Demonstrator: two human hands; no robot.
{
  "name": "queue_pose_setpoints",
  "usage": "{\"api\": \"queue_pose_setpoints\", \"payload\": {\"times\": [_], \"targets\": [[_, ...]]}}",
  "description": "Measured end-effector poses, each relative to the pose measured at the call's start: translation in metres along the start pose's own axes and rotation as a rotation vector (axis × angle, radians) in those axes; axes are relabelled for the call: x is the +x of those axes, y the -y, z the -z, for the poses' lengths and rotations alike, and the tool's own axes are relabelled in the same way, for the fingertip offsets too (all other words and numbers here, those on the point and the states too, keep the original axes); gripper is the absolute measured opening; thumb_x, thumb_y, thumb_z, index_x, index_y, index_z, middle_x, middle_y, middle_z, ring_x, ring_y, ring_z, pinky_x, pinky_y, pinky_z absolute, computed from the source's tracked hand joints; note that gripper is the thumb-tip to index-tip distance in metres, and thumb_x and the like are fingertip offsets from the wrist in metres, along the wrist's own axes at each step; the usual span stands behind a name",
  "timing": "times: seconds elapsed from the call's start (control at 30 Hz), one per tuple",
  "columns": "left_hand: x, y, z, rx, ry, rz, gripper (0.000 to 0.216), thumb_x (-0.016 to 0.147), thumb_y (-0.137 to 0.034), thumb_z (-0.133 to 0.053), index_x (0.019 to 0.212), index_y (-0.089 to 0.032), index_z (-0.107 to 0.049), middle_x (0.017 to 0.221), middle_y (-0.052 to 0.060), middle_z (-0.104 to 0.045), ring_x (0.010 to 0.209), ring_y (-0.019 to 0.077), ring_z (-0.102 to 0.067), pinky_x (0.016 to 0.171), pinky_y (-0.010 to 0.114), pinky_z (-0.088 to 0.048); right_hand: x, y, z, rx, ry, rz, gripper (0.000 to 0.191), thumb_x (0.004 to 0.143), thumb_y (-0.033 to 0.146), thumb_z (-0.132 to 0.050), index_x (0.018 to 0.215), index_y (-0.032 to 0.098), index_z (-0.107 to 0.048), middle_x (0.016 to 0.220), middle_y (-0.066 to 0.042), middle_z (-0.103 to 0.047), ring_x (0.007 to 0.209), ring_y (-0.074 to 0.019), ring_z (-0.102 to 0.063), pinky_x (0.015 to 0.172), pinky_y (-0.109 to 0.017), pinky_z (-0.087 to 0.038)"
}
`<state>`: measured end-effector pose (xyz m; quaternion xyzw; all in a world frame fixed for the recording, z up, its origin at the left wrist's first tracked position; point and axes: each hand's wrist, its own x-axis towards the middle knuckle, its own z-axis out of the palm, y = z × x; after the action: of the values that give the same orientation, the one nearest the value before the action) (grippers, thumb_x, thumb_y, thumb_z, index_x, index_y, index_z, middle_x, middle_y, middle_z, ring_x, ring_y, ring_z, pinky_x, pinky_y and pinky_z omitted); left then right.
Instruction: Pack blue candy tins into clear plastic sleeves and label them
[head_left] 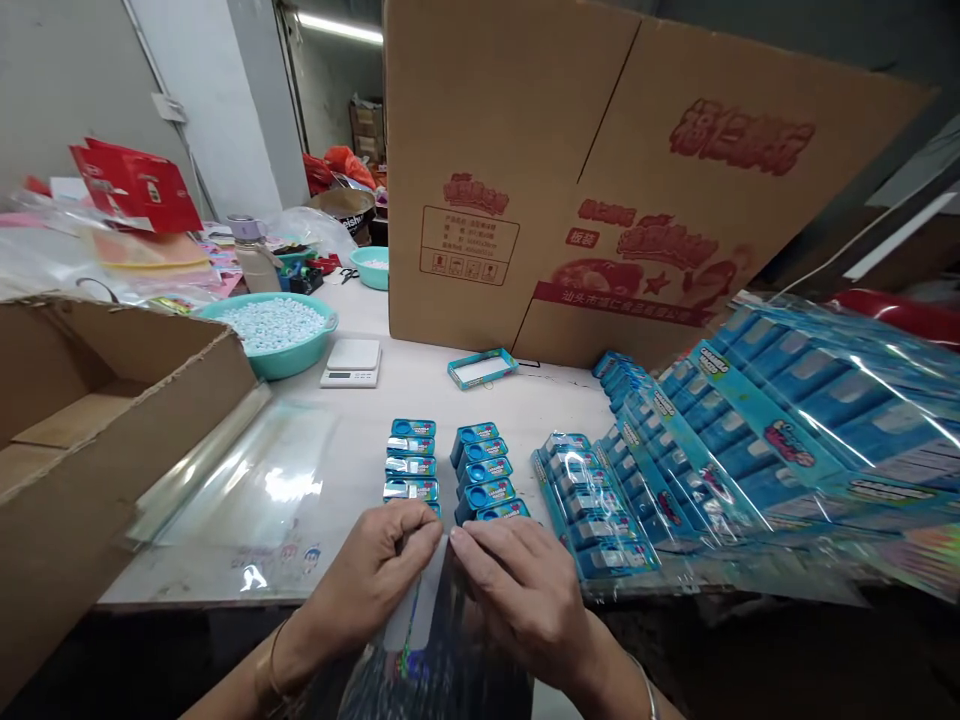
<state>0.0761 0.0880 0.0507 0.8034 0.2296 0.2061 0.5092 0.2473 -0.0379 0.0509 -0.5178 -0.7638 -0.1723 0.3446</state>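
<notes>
My left hand [375, 575] and my right hand [521, 590] meet at the table's near edge, each with fingers pinched shut on the top edge of a clear plastic bag [431, 640] that hangs down toward me. Just beyond my fingers stand two short rows of small blue boxes [411, 462], the second row [484, 472] to its right. A sheet of clear plastic bags [255, 485] lies flat to the left of my left hand.
Bagged strips of blue boxes [720, 450] fan out on the right. A large cardboard carton [600, 190] stands behind. An open carton [90, 420] sits at left, with a teal bowl of white beads [274, 330], a white scale [352, 362] and a blue tray [482, 367] beyond.
</notes>
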Motion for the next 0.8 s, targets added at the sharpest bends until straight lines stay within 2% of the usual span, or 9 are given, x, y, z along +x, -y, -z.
{"api": "queue_pose_setpoints", "payload": {"times": [0.2, 0.3, 0.4, 0.47, 0.53, 0.57, 0.63, 0.7, 0.8], "targets": [[0.0, 0.003, 0.005, -0.095, -0.013, 0.05, 0.041, 0.1, -0.042, -0.044, 0.069, -0.016, -0.049, 0.069, -0.002, -0.047, 0.066, 0.011, -0.042, 0.062, 0.023, -0.035, 0.01, 0.002, -0.019, 0.063, -0.055, -0.03, 0.028, 0.09, 0.006, -0.057, 0.117, 0.011, -0.064, 0.108, -0.012, -0.071, 0.097, -0.0209, -0.063, 0.081, -0.035, -0.052], [0.001, 0.011, 0.016, -0.036, -0.046, 0.045, 0.04, 0.1, -0.038, -0.044, 0.068, -0.016, -0.052, 0.066, -0.002, -0.047, 0.064, 0.0106, -0.043, 0.059, 0.022, -0.035, 0.02, 0.008, -0.026, 0.142, -0.064, -0.095, 0.022, 0.089, 0.003, -0.055, 0.107, 0.013, -0.061, 0.103, -0.01, -0.07, 0.096, -0.0192, -0.061, 0.083, -0.034, -0.051], [0.004, 0.032, 0.042, 0.155, -0.141, -0.036, 0.03, 0.096, -0.028, -0.048, 0.072, -0.015, -0.06, 0.067, -0.001, -0.05, 0.064, 0.0101, -0.047, 0.062, 0.021, -0.037, 0.032, 0.013, -0.023, 0.332, 0.007, -0.309, 0.014, 0.093, 0.006, -0.05, 0.098, 0.017, -0.057, 0.099, -0.007, -0.065, 0.096, -0.017, -0.058, 0.083, -0.032, -0.05], [0.004, 0.048, 0.063, 0.271, -0.182, -0.126, 0.017, 0.093, -0.02, -0.052, 0.096, -0.016, -0.068, 0.079, 0.001, -0.056, 0.071, 0.0107, -0.051, 0.068, 0.021, -0.04, 0.041, 0.012, -0.019, 0.478, 0.06, -0.568, 0.012, 0.099, 0.016, -0.046, 0.091, 0.019, -0.054, 0.091, -0.005, -0.06, 0.086, -0.0144, -0.055, 0.075, -0.028, -0.047], [0.001, 0.06, 0.082, 0.275, -0.106, -0.14, 0.034, 0.09, -0.018, -0.057, 0.123, -0.021, -0.063, 0.093, 0.002, -0.057, 0.07, 0.0092, -0.049, 0.066, 0.021, -0.04, 0.051, 0.007, -0.02, 0.618, 0.102, -0.836, 0.02, 0.101, 0.031, -0.047, 0.086, 0.02, -0.054, 0.084, -0.003, -0.056, 0.077, -0.0131, -0.051, 0.064, -0.026, -0.042], [-0.001, 0.063, 0.088, 0.224, -0.031, -0.095, 0.044, 0.088, -0.021, -0.063, 0.132, -0.023, -0.058, 0.096, 0.001, -0.056, 0.065, 0.0078, -0.044, 0.06, 0.02, -0.038, 0.057, 0.004, -0.023, 0.687, 0.123, -0.941, 0.024, 0.101, 0.037, -0.049, 0.085, 0.019, -0.054, 0.081, -0.002, -0.054, 0.074, -0.0127, -0.049, 0.061, -0.025, -0.04], [-0.004, 0.064, 0.094, 0.079, 0.124, 0.051, 0.073, 0.073, -0.029, -0.081, 0.139, -0.026, -0.05, 0.097, -0.002, -0.055, 0.058, 0.0059, -0.032, 0.052, 0.019, -0.031, 0.067, -0.004, -0.034, 0.807, 0.149, -1.071, 0.03, 0.097, 0.046, -0.054, 0.084, 0.019, -0.055, 0.078, -0.001, -0.051, 0.071, -0.0118, -0.045, 0.059, -0.025, -0.036], [-0.002, 0.061, 0.093, -0.094, 0.209, 0.165, 0.095, 0.058, -0.032, -0.09, 0.142, -0.026, -0.046, 0.092, -0.004, -0.054, 0.058, 0.0062, -0.029, 0.051, 0.02, -0.027, 0.076, -0.01, -0.049, 0.899, 0.166, -1.123, 0.031, 0.095, 0.048, -0.057, 0.084, 0.018, -0.056, 0.077, 0.001, -0.048, 0.071, -0.0109, -0.041, 0.062, -0.024, -0.036], [0.011, 0.058, 0.088, -0.326, 0.228, 0.269, 0.079, 0.066, -0.03, -0.08, 0.137, -0.023, -0.049, 0.08, -0.006, -0.051, 0.062, 0.0088, -0.034, 0.054, 0.021, -0.028, 0.087, -0.018, -0.071, 0.976, 0.18, -1.164, 0.03, 0.094, 0.046, -0.059, 0.085, 0.018, -0.057, 0.079, 0.001, -0.048, 0.073, -0.0108, -0.041, 0.066, -0.024, -0.036]]}}
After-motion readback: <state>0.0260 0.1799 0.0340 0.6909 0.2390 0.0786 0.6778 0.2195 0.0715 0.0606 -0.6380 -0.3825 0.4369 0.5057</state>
